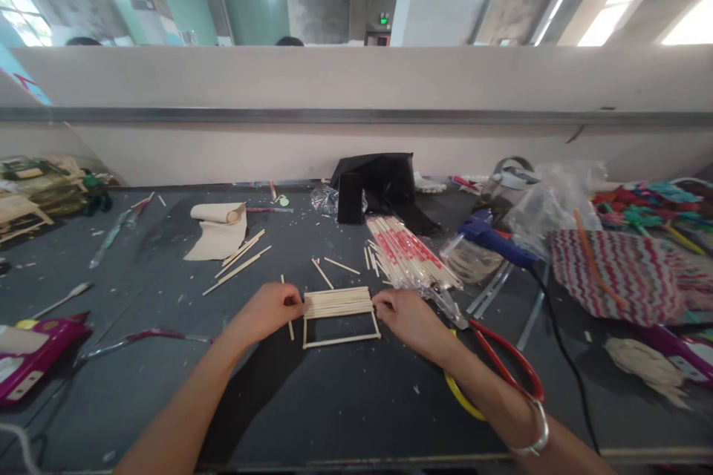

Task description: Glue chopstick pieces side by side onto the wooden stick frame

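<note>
A small frame of thin wooden sticks (339, 315) lies on the dark table (334, 401), with several sticks laid side by side across its far half. My left hand (267, 312) pinches the frame's left end with closed fingers. My right hand (406, 318) grips the right end of the stick row, fingers curled. A silver bangle (535, 436) circles my right wrist. A bundle of red-and-white wrapped sticks (406, 251) rests just beyond my right hand.
Red-and-yellow-handled shears (501, 364) lie under my right forearm. A blue glue gun (495, 239) and its black cord sit right of the bundle. Loose sticks (239, 261), a paper roll (218, 226), a black bag (379, 185), striped cloth (613, 274) and a pink object (33, 352) surround the work.
</note>
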`<state>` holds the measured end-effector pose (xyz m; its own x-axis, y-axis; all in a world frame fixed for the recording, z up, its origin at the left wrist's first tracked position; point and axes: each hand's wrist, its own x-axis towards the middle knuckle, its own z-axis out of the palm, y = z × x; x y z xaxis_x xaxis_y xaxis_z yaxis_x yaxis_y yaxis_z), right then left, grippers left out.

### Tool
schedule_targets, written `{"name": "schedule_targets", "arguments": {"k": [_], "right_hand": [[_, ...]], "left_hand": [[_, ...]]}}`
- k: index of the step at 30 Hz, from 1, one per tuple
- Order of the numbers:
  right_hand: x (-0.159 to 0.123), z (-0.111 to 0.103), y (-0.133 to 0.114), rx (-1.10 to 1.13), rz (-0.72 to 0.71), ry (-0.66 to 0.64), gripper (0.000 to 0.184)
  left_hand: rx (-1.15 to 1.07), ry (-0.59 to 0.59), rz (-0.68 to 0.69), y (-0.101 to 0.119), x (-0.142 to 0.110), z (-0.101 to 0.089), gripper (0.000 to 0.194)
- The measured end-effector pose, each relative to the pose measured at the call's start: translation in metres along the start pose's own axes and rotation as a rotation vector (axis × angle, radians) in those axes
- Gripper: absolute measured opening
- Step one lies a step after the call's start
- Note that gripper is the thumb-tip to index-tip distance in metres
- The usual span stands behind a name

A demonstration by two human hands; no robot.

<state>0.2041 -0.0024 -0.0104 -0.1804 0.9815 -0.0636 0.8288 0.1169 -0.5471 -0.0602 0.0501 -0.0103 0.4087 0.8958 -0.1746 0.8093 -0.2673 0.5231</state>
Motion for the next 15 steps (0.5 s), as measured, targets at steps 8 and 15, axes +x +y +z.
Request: {"name": "schedule_targets", "arguments": {"k": [8, 15], "right_hand": [[0.002, 0.000, 0.002, -0.036, -0.008, 0.043, 0.026], [0.002, 0.002, 0.002, -0.014, -0.033, 0.044, 0.028]], "left_hand": [[0.003, 0.046, -0.007, -0.008, 0.001, -0.007, 0.039], [-0.043, 0.022, 0.017, -0.008, 0.002, -0.003, 0.037]]}}
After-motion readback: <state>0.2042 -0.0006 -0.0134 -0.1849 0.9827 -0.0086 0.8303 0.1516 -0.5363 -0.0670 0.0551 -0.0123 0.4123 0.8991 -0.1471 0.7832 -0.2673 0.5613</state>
